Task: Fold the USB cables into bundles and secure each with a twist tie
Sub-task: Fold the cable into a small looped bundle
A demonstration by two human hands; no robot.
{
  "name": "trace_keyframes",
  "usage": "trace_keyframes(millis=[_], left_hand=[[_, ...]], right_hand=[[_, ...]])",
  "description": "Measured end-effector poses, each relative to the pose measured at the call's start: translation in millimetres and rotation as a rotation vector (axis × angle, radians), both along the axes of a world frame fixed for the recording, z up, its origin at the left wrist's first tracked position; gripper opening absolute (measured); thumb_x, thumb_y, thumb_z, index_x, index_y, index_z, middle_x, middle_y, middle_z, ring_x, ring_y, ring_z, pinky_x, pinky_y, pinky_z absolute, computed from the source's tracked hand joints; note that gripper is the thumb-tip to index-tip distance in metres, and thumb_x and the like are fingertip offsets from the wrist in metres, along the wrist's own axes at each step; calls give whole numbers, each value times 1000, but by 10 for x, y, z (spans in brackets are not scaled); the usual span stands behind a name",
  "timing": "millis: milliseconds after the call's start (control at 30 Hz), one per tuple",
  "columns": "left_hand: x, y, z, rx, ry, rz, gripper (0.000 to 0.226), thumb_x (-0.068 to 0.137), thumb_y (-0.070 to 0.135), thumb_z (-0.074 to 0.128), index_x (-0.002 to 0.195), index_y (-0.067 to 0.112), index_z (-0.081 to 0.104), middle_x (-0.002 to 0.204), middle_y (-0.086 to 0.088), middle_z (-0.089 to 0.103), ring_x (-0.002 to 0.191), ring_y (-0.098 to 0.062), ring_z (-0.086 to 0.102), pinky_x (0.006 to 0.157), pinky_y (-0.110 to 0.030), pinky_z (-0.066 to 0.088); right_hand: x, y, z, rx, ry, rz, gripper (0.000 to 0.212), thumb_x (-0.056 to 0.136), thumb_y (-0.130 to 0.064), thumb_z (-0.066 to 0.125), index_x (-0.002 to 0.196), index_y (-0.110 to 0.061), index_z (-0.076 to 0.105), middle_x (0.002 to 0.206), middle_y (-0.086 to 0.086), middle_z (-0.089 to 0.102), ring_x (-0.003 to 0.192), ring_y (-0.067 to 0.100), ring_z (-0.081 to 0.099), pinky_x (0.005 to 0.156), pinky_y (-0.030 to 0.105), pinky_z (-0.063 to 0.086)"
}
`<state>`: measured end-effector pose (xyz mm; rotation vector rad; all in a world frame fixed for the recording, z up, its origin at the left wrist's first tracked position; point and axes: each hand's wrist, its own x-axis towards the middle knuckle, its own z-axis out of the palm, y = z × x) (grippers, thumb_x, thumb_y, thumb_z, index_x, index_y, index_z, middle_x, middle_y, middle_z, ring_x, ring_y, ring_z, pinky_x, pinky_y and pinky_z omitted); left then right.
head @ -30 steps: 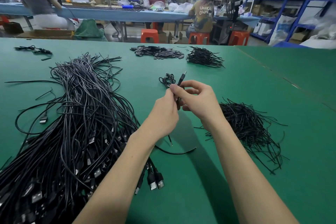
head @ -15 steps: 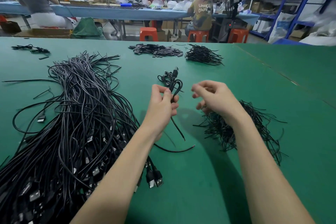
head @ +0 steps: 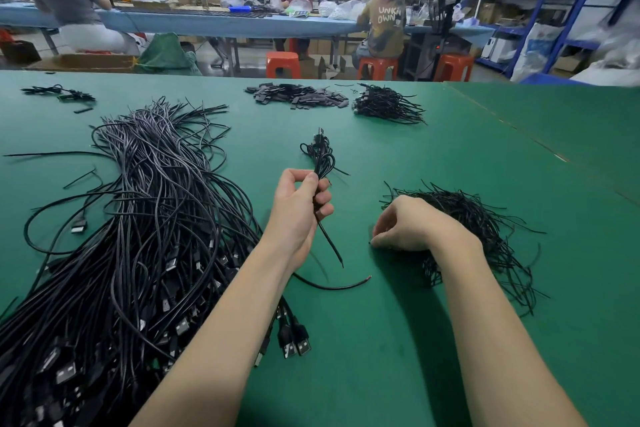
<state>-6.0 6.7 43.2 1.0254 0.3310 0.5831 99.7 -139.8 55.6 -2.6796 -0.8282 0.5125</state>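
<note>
My left hand (head: 298, 208) grips a folded black USB cable (head: 322, 163) upright above the green table (head: 381, 340); its loops stick up past my fingers and a loose end hangs below my palm. A finished bundle lies just behind it. My right hand (head: 408, 224) is down at the near-left edge of a pile of black twist ties (head: 485, 232), fingers curled and pinching at a tie there. A big heap of loose USB cables (head: 138, 236) covers the table's left side.
Small black parts (head: 298, 97) and a second pile of short black wires (head: 388, 106) lie at the table's far edge. A few stray cables (head: 59, 92) sit far left. Behind are people at a blue bench, orange stools and blue shelving.
My right hand let go of the cable, moved right and dropped onto the twist tie pile. My left hand kept the folded cable and now holds it alone.
</note>
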Motion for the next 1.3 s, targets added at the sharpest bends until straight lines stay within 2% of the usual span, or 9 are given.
trace_keyframes(millis=[133, 233, 333, 433, 600, 733, 1033, 1167, 1300], left_hand=[[-9, -7, -1, -2, 17, 10, 19, 106, 6, 37, 89, 14, 40, 76, -2, 51, 56, -9, 44, 45, -19, 35], [-12, 11, -4, 8, 30, 23, 18, 105, 5, 37, 89, 14, 40, 76, -2, 50, 54, -8, 39, 43, -17, 28], [-17, 17, -1, 21, 40, 17, 17, 105, 7, 38, 90, 14, 41, 75, -1, 50, 54, -7, 37, 43, -17, 27], [-7, -4, 8, 22, 39, 0, 16, 105, 6, 39, 90, 13, 41, 77, -2, 50, 54, -7, 38, 44, -18, 26], [2, -37, 45, 45, 33, -18, 18, 105, 5, 39, 89, 11, 42, 79, -3, 49, 54, -6, 38, 42, -17, 26], [-20, -18, 53, 39, 42, -15, 18, 105, 6, 39, 88, 11, 41, 78, -3, 48, 55, -8, 37, 43, -18, 26], [-33, -41, 98, 30, 53, -44, 17, 106, 11, 36, 89, 11, 41, 73, -2, 46, 54, -9, 37, 41, -19, 26], [-16, -40, 91, 12, 52, -12, 21, 107, 12, 36, 87, 11, 42, 73, -3, 47, 52, -9, 38, 40, -18, 27], [-16, -10, 110, -91, -25, -34, 20, 107, 11, 36, 88, 10, 43, 73, -4, 51, 51, -9, 40, 41, -19, 29]], right_hand=[[-39, 37, 90, 135, -102, 100, 9, 95, -28, 67, 95, -21, 71, 93, -5, 70, 85, 11, 63, 72, 19, 45], [-97, 69, 253, 634, 47, 71, 3, 97, -20, 66, 96, -17, 67, 81, -4, 72, 69, 7, 67, 66, 19, 50], [-203, 116, 384, 1145, 352, 100, 6, 93, -1, 69, 98, -5, 70, 82, 5, 73, 75, 18, 71, 74, 24, 58], [-294, 195, 416, 1356, 410, 176, 11, 91, 5, 68, 93, -5, 71, 87, 8, 74, 82, 23, 73, 77, 30, 59], [-374, 361, 271, 1256, 164, 188, 11, 89, 5, 70, 91, -6, 73, 95, 16, 76, 89, 23, 73, 85, 41, 59], [-347, 375, 218, 1091, -14, 183, 10, 89, -4, 72, 89, -14, 75, 89, -1, 77, 89, 10, 74, 74, 26, 57], [-327, 389, 182, 1024, -107, 201, 11, 90, -3, 70, 90, -13, 73, 83, -4, 77, 80, 6, 74, 68, 14, 54], [-299, 401, 156, 1065, 5, 172, 8, 88, -8, 75, 87, -16, 75, 82, -4, 77, 81, 5, 73, 69, 13, 52], [-274, 384, 134, 1186, 348, 59, 8, 87, -11, 78, 85, -19, 79, 82, 2, 77, 80, 9, 71, 77, 25, 59]])
